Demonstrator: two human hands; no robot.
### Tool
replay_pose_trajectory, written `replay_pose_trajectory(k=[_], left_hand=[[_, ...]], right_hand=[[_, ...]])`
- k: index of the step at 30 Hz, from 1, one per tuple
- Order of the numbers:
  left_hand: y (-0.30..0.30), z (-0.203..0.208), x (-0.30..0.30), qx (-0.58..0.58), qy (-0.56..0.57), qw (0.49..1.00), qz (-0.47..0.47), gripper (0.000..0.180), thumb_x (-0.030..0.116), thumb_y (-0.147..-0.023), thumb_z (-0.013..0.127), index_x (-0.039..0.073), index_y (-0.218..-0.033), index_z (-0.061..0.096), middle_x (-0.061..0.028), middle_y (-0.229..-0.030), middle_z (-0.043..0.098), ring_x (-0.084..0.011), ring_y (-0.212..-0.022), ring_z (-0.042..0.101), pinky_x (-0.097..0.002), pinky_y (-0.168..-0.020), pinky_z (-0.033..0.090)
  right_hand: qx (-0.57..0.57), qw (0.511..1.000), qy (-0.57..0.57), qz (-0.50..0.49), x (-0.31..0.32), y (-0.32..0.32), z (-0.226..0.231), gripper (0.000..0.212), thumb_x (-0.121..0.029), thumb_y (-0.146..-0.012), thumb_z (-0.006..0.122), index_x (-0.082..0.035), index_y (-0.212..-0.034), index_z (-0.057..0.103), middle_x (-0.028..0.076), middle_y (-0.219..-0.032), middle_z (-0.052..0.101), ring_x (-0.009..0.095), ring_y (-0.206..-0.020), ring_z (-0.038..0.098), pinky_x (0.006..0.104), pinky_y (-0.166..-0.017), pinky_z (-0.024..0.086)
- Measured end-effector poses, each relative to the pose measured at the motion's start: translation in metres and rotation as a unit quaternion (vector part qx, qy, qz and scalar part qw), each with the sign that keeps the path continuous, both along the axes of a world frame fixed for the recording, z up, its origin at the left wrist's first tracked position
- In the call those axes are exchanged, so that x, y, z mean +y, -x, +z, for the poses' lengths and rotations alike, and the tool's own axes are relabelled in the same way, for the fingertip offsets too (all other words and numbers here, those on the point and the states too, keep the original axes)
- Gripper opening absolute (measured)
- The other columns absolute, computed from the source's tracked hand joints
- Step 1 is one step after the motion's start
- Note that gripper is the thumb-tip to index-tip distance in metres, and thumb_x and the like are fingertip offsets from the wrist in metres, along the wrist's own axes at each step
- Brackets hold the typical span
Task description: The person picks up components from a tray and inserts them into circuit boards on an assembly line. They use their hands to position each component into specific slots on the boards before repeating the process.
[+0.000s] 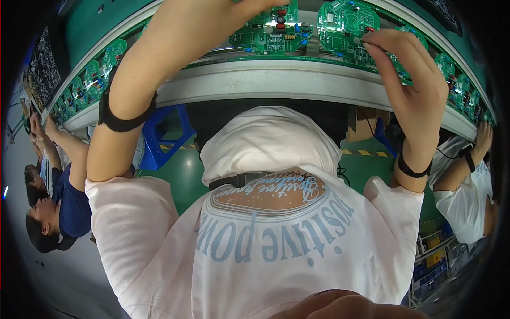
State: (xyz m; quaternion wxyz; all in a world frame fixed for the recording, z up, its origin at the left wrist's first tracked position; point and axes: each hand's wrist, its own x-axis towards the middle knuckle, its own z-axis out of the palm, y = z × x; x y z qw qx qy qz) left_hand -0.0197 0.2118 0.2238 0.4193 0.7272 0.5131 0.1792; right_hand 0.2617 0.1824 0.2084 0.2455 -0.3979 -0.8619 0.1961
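My right hand (pixel 417 72) is over a green circuit board (pixel 342 24), thumb and forefinger tips brought together in a pinch at its right side. Whatever is between those tips is too small to make out. Right by the fingertips are a small grey round part and a red part on the board. My left hand (pixel 252 7) reaches across another green circuit board (pixel 260 40), which carries red, blue and striped components. The upper edge of the picture cuts off most of this hand, so its grip is hidden. Black bands circle both my wrists.
A pale metal rail (pixel 276 80) runs along the near side of the line, with more boards (pixel 90 74) to either side. Co-workers sit at left (pixel 74 202) and right (pixel 467 186). A blue plastic stool (pixel 164 135) stands below the rail.
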Motion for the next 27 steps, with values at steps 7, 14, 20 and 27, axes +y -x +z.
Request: replay_pose_trajectory(k=[7,14,20,27], left_hand=[[-0.002,-0.011,0.011,0.037,-0.214,0.960,-0.178,0.010,0.003,-0.083,0.075,0.002,-0.092,0.072,-0.0117,-0.090,0.070,-0.0311,-0.088,0.065,-0.0394,-0.079,0.054],[-0.008,-0.009,0.013,0.053,-0.218,0.954,-0.197,0.010,0.004,-0.081,0.075,0.003,-0.091,0.072,-0.0106,-0.089,0.070,-0.0317,-0.089,0.064,-0.0405,-0.082,0.053],[-0.007,-0.011,0.012,0.041,-0.209,0.958,-0.191,0.010,0.004,-0.081,0.075,0.002,-0.090,0.071,-0.0115,-0.087,0.070,-0.0325,-0.087,0.065,-0.0410,-0.080,0.053],[-0.007,-0.017,0.005,0.027,-0.208,0.965,-0.160,0.009,0.004,-0.082,0.075,0.001,-0.090,0.071,-0.0123,-0.088,0.071,-0.0327,-0.087,0.065,-0.0410,-0.078,0.053]], right_hand=[[0.029,0.998,-0.055,0.029,0.006,0.030,-0.021,0.020,0.006,-0.089,0.070,0.001,-0.108,0.071,0.011,-0.108,0.072,0.028,-0.095,0.070,0.0324,-0.081,0.054],[0.441,0.895,-0.001,0.068,0.019,0.060,-0.064,0.020,0.003,-0.087,0.067,0.000,-0.107,0.069,0.015,-0.104,0.070,0.036,-0.097,0.067,0.0401,-0.083,0.053],[0.520,0.849,-0.011,0.088,0.023,0.065,-0.075,0.019,0.002,-0.087,0.065,0.000,-0.106,0.068,0.016,-0.103,0.070,0.037,-0.100,0.065,0.0420,-0.087,0.052],[0.519,0.852,-0.015,0.074,0.021,0.066,-0.077,0.017,0.002,-0.087,0.065,0.000,-0.103,0.068,0.014,-0.101,0.070,0.034,-0.103,0.065,0.0417,-0.090,0.050]])
